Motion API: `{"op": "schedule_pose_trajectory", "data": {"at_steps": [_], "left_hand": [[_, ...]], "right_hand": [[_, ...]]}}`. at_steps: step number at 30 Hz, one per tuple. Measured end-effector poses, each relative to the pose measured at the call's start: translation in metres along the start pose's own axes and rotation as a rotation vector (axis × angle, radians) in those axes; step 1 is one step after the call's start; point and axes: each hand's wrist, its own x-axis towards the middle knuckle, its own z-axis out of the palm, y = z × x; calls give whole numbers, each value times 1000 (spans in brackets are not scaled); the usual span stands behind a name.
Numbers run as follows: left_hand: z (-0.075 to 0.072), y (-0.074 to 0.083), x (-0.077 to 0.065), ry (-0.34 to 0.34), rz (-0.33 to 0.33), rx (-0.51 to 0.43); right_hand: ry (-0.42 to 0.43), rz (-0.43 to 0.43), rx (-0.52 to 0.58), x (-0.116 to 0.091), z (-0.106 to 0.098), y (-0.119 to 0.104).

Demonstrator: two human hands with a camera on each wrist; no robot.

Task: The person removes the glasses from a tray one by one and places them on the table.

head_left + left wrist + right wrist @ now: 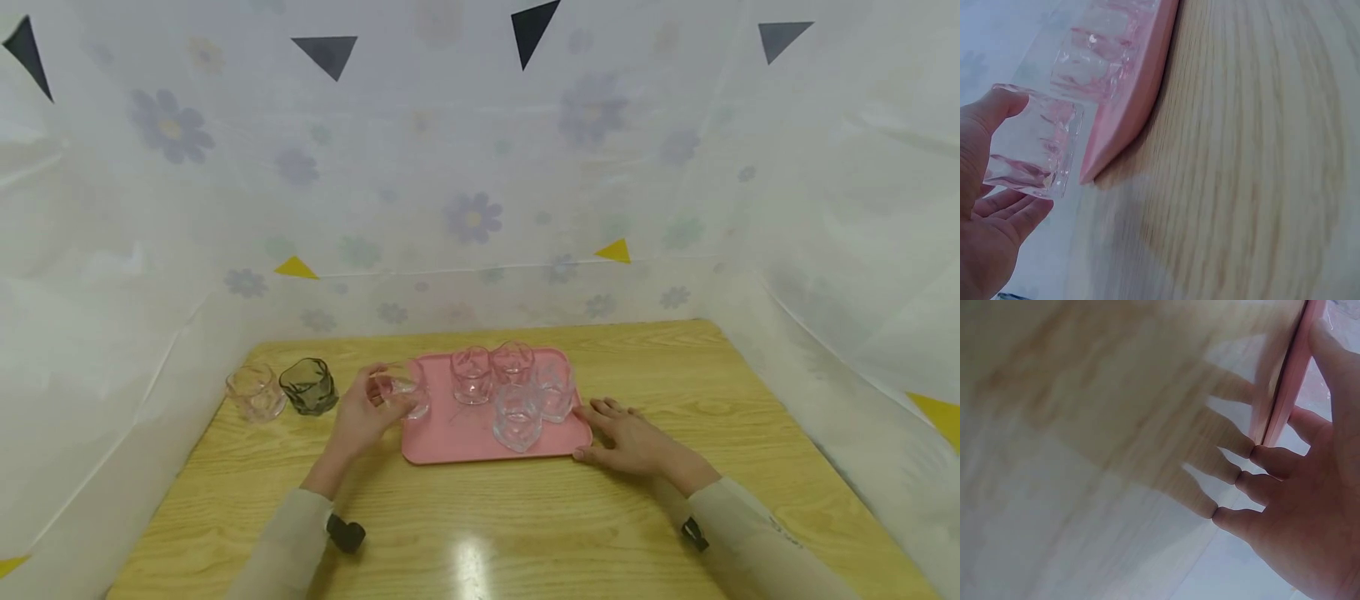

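My left hand (369, 414) grips a clear glass (411, 390) by its sides at the left end of a pink tray (450, 450). In the left wrist view the thumb and fingers hold this glass (1038, 144) near the tray's raised rim (1138, 106). Several more clear glasses (517, 421) stand grouped on the tray's right part. My right hand (626, 437) lies against the tray's right edge, fingers spread. The right wrist view shows its fingertips (1229, 519) on the wooden table and the thumb at the tray rim (1285, 394).
Left of the tray stand a dark grey glass (309, 387) and a clear, slightly tinted glass (257, 393). The wooden table (465, 525) is bounded by white flowered sheeting (480, 167) at the back and both sides.
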Motion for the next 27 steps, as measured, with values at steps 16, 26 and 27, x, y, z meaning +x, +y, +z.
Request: {"op": "schedule_pose_trajectory", "data": {"at_steps": [16, 26, 27], "left_hand": [[-17, -16, 3, 112, -63, 78], [-19, -23, 4, 179, -59, 151], [-19, -23, 4, 184, -58, 158]], "right_hand": [[-6, 6, 6, 0, 1, 1], [-5, 4, 10, -1, 0, -1], [-5, 2, 9, -1, 0, -1]]}}
